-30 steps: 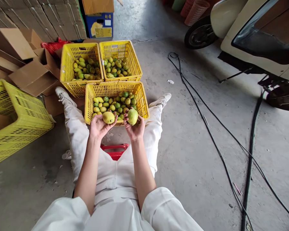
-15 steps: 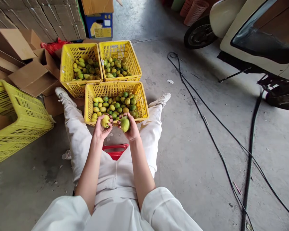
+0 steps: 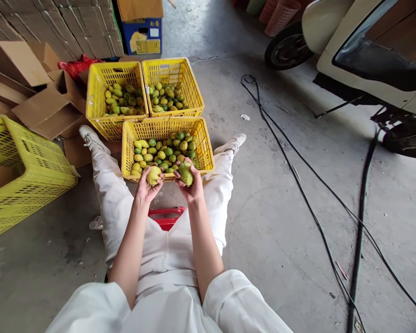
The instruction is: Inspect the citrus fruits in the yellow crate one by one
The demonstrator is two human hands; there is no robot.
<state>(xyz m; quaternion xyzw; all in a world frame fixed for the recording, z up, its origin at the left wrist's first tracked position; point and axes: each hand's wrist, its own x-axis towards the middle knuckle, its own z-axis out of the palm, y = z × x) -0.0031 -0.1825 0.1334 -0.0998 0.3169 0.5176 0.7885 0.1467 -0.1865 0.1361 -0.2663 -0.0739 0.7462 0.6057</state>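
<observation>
In my left hand (image 3: 146, 188) is a yellow lemon (image 3: 154, 175), with the fingers curled round it. My right hand (image 3: 193, 188) grips a green lemon (image 3: 185, 173) from its right side. Both hands are above the near edge of the front yellow crate (image 3: 208, 147), a short gap apart. Yellow and green lemons (image 3: 162, 155) lie loose inside that crate. Behind it stand a back left crate (image 3: 116, 125) and a back right crate (image 3: 189, 112), both holding similar fruit.
A larger yellow crate (image 3: 45, 173) stands at the left, near open cardboard boxes (image 3: 43, 108). A red stool (image 3: 167, 223) shows between my legs. Black cables (image 3: 298, 180) run over the floor at the right, by a parked scooter (image 3: 333, 51).
Both lemons have been turned in my fingers. My right hand has shifted slightly to the right and its green lemon shows another side. The crates have not moved.
</observation>
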